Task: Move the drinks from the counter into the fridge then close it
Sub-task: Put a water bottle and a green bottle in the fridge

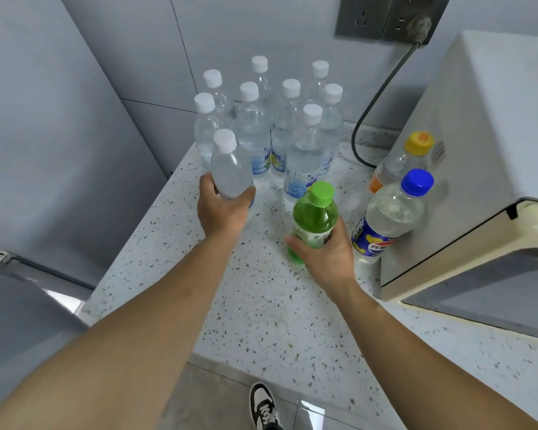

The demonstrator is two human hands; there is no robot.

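Note:
My left hand (221, 209) grips a clear water bottle (230, 169) with a white cap at the front left of a cluster. My right hand (326, 252) grips a green soda bottle (316, 212) with a green cap. Behind them, several more white-capped water bottles (303, 150) stand upright on the speckled counter (261, 305). A blue-capped Pepsi bottle (392, 212) and an orange-capped bottle (401, 159) stand at the right beside the microwave. The grey fridge (44, 150) fills the left side, its doors shut in what shows.
A cream microwave (479, 150) sits on the counter at the right, its cable (373, 113) running up to a wall socket (389, 17). The tiled wall is behind the bottles. My shoe (263, 405) stands on the floor below the counter edge.

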